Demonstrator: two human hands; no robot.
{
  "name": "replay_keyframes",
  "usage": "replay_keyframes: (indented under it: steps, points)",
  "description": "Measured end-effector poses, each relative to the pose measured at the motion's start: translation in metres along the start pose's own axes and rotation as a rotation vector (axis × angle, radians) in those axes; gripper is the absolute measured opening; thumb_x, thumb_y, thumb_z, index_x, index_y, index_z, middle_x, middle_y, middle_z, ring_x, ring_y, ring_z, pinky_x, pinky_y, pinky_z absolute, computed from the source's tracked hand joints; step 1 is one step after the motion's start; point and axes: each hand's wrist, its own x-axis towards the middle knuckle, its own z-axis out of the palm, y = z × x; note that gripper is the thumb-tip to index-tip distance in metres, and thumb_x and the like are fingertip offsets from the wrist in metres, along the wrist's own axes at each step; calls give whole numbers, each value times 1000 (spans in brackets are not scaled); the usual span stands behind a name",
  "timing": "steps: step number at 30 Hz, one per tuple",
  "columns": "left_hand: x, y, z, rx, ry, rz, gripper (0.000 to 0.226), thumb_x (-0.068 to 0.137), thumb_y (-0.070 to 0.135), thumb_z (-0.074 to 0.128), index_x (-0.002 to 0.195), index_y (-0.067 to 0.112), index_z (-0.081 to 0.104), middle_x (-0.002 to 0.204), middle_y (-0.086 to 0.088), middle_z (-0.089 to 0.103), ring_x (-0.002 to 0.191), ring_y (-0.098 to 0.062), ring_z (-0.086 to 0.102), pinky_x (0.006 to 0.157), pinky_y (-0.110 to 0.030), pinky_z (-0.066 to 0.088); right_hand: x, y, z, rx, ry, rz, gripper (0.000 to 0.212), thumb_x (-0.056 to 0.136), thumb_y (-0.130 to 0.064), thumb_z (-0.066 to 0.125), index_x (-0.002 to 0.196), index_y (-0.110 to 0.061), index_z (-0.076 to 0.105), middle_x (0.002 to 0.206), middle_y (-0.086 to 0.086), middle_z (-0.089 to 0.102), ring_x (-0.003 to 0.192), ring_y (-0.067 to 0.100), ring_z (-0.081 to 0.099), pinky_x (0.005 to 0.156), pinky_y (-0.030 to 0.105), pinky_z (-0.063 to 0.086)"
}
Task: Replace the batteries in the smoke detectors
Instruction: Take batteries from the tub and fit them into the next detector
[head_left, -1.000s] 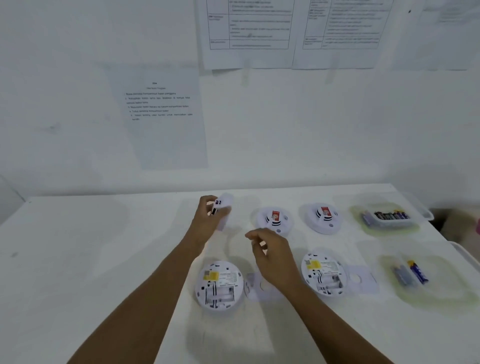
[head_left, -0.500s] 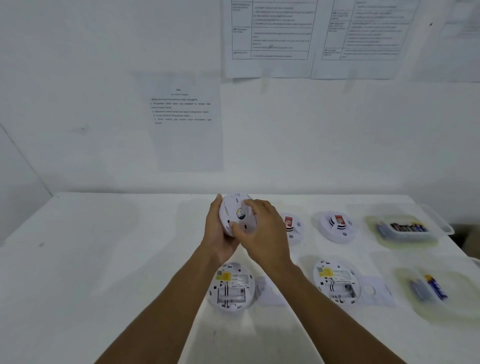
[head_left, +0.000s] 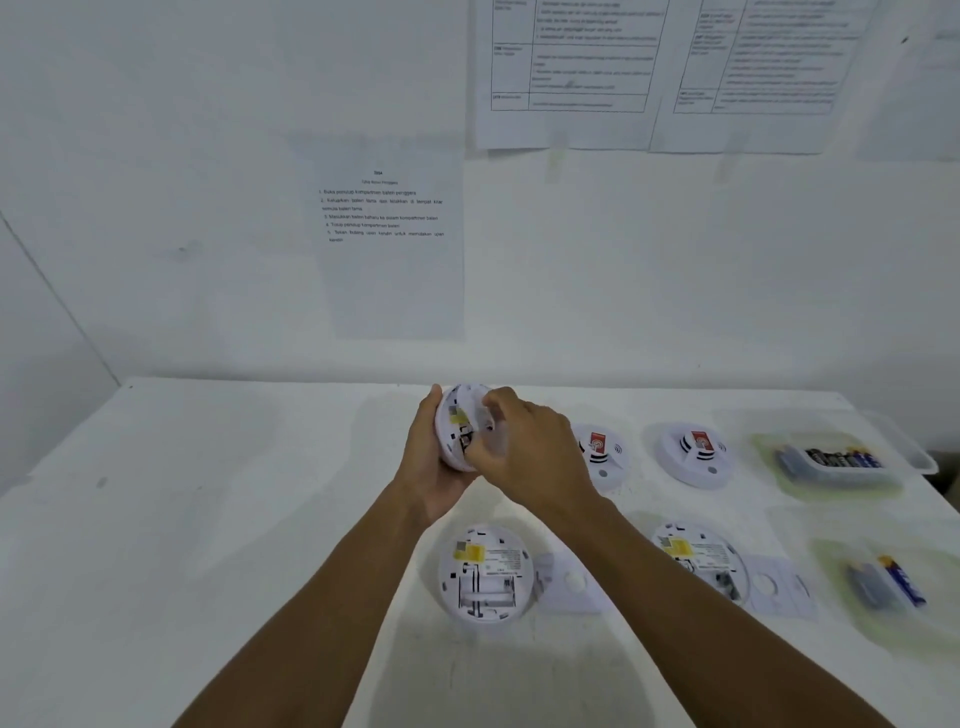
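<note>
A white round smoke detector (head_left: 453, 422) is held up above the table, its back with a yellow label turned toward me. My left hand (head_left: 427, 467) cups it from the left and below. My right hand (head_left: 524, 447) grips its right side, fingertips at the battery compartment. Two more detectors lie on their faces in the near row, one (head_left: 485, 577) with an empty battery bay, the other (head_left: 696, 558) partly behind my right forearm. Two detectors (head_left: 597, 452) (head_left: 693, 452) with red labels stand face up in the far row.
A clear tray (head_left: 914, 457) with several batteries sits at the far right; a second tray (head_left: 836, 556) nearer me holds a few batteries. Loose covers (head_left: 566, 582) (head_left: 779, 590) lie beside the two face-down detectors. Paper sheets hang on the wall behind the white table (head_left: 208, 519).
My left hand lifted a detector off the table and turned its back toward me. My right hand came up to it and took hold of its right side.
</note>
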Motion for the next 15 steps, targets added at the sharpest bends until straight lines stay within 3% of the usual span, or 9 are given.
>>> replay_keyframes:
  steps: [2,4,7,11,15]
  points:
    - [-1,6,-9,-6,1,2,59,98,56,34,105,16,77,113,-15,71,105,-29,64,97,-46,46,7,8,2,97,39,34,16,92,-21,53,102,-10,61,75,6,67,64,24,59,61,29,39]
    - [-2,15,-21,-65,25,2,58,96,58,39,121,14,67,125,-18,65,115,-34,58,100,-51,43,17,27,6,263,41,111,12,93,-13,53,95,-8,64,71,7,65,58,20,54,56,27,38]
    - [-3,22,-42,-108,35,-3,65,90,62,45,130,13,60,131,-19,62,122,-37,54,98,-52,46,32,57,14,263,-136,178,24,90,-5,53,107,-12,69,91,4,72,72,15,58,63,23,40]
    - [-4,22,-62,-132,66,-10,58,92,55,47,130,14,60,135,-18,60,122,-37,54,96,-51,48,38,80,35,70,-397,205,31,90,-3,54,114,-18,68,94,5,71,70,14,62,64,31,53]
    - [-4,19,-67,-113,77,-32,57,93,54,47,133,16,59,132,-16,62,117,-35,59,87,-50,55,38,82,50,-73,-421,110,35,91,-6,58,123,-19,64,117,7,67,106,23,62,88,34,50]
